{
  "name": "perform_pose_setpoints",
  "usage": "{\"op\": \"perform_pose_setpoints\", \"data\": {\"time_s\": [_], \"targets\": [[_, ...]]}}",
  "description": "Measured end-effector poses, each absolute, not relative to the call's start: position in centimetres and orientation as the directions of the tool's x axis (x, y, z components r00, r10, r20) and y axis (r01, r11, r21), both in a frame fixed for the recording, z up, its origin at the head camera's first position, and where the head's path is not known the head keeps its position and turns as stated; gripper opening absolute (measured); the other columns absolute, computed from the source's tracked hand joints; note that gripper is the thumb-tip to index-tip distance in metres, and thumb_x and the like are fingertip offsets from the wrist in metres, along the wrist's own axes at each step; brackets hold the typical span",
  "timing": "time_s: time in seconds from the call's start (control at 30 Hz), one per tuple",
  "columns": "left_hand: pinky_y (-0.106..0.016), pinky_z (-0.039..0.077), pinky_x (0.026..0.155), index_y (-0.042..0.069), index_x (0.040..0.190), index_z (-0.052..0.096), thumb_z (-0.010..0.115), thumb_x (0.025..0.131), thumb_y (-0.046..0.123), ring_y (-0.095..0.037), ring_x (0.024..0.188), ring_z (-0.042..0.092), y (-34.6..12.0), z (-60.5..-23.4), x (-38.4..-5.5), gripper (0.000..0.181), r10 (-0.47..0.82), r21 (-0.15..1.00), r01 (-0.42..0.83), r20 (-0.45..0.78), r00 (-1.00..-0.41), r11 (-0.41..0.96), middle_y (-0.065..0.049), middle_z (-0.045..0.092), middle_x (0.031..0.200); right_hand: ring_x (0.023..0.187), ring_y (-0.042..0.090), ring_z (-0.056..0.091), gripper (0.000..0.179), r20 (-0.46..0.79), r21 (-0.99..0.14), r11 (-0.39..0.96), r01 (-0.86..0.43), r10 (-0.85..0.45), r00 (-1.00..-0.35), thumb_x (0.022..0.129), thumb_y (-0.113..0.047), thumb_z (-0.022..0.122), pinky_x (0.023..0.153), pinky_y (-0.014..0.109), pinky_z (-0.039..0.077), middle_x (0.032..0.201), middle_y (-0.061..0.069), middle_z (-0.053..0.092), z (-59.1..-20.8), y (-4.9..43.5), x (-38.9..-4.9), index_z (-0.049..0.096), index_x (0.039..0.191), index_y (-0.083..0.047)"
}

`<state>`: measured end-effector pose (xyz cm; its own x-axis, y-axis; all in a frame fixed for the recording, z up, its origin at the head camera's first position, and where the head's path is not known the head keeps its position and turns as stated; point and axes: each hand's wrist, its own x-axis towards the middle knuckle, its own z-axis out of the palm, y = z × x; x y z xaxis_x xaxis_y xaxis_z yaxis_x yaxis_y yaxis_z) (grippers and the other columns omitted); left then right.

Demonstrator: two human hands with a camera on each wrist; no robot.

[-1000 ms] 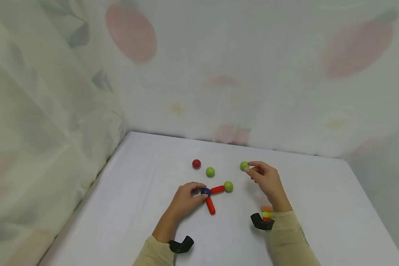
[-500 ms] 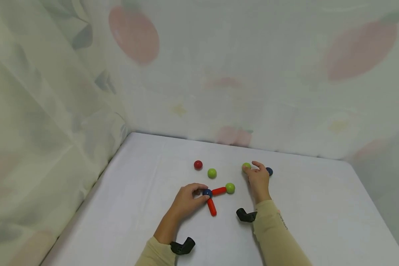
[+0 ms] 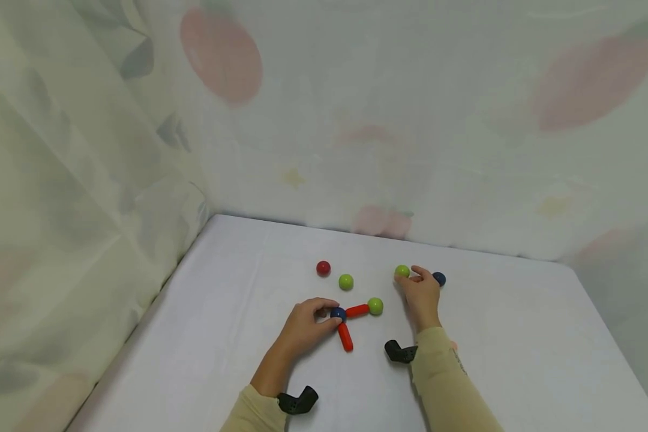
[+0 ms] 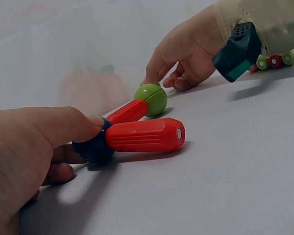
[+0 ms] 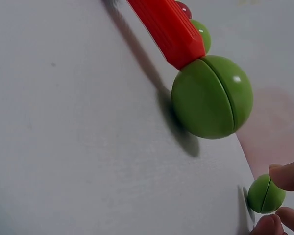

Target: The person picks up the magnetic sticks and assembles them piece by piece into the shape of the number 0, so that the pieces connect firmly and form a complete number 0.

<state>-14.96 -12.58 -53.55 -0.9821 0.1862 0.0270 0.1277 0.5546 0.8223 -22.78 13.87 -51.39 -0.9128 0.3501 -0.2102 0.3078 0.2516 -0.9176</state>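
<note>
My left hand point(image 3: 302, 327) pinches a dark blue ball point(image 3: 338, 314) between thumb and fingers. Two red rods stick out of that ball at an angle: one red rod point(image 4: 146, 135) has a bare end with a small silvery disc, and the other rod point(image 3: 357, 311) ends in a green ball point(image 5: 210, 97). Farther back, my right hand point(image 3: 422, 297) has its thumb and fingertips on a separate green ball point(image 3: 402, 272), which sits at the table surface. The right wrist view shows the thumb on one side of this ball and fingertips below it.
A red ball point(image 3: 323, 268) and a loose green ball point(image 3: 346, 282) lie beyond the rods. Just right of my right hand is another blue ball point(image 3: 439, 279). Several coloured rods point(image 4: 275, 61) lie together by the right sleeve, which mostly hides them in the head view.
My right hand and forearm have swung left around the far green ball, uncovering the second blue ball and covering the bundled rods. The left hand keeps its hold on the blue ball.
</note>
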Motion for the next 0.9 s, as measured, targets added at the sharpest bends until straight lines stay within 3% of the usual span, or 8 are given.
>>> {"op": "perform_pose_setpoints", "data": {"time_s": [0.23, 0.5, 0.67, 0.9], "targets": [[-0.036, 0.052, 0.088, 0.024, 0.115, 0.070, 0.072, 0.088, 0.033, -0.012, 0.098, 0.059, -12.5, -53.3, -14.9, 0.028, 0.183, 0.819, 0.122, 0.021, -0.983, 0.561, 0.011, 0.066, 0.100, 0.094, 0.024, 0.050, 0.061, -0.168, -0.873, 0.390, 0.292, 0.322, -0.932, 0.087, -0.025, 0.071, 0.080, 0.034, 0.042, 0.106, 0.014, 0.055, -51.7, 13.9, -23.3, 0.050, 0.139, -0.001], [-0.034, 0.052, 0.087, 0.025, 0.114, 0.070, 0.073, 0.088, 0.033, -0.011, 0.096, 0.058, -12.5, -53.8, -14.9, 0.027, 0.184, 0.814, 0.131, 0.030, -0.983, 0.567, 0.012, 0.065, 0.098, 0.091, 0.024, 0.053, 0.051, -0.200, -0.826, 0.482, 0.292, 0.233, -0.952, 0.091, -0.030, 0.067, 0.076, 0.034, 0.042, 0.103, 0.013, 0.057, -51.7, 14.5, -23.2, 0.055, 0.134, -0.004], [-0.034, 0.052, 0.087, 0.025, 0.115, 0.070, 0.073, 0.089, 0.034, -0.011, 0.097, 0.058, -12.5, -54.0, -14.8, 0.028, 0.188, 0.811, 0.138, 0.035, -0.982, 0.568, 0.012, 0.066, 0.101, 0.096, 0.023, 0.053, 0.053, -0.235, -0.844, 0.441, 0.305, 0.207, -0.950, 0.090, -0.035, 0.066, 0.082, 0.033, 0.043, 0.108, 0.011, 0.060, -51.8, 14.3, -22.1, 0.056, 0.133, -0.005], [-0.036, 0.052, 0.089, 0.024, 0.116, 0.070, 0.072, 0.089, 0.036, -0.011, 0.098, 0.060, -12.6, -53.8, -14.9, 0.030, 0.192, 0.809, 0.158, 0.057, -0.980, 0.567, 0.011, 0.067, 0.103, 0.108, 0.020, 0.053, 0.054, -0.292, -0.899, 0.265, 0.350, 0.235, -0.927, 0.089, -0.041, 0.068, 0.088, 0.030, 0.044, 0.120, 0.009, 0.062, -51.8, 13.7, -19.2, 0.059, 0.131, -0.009]]}}
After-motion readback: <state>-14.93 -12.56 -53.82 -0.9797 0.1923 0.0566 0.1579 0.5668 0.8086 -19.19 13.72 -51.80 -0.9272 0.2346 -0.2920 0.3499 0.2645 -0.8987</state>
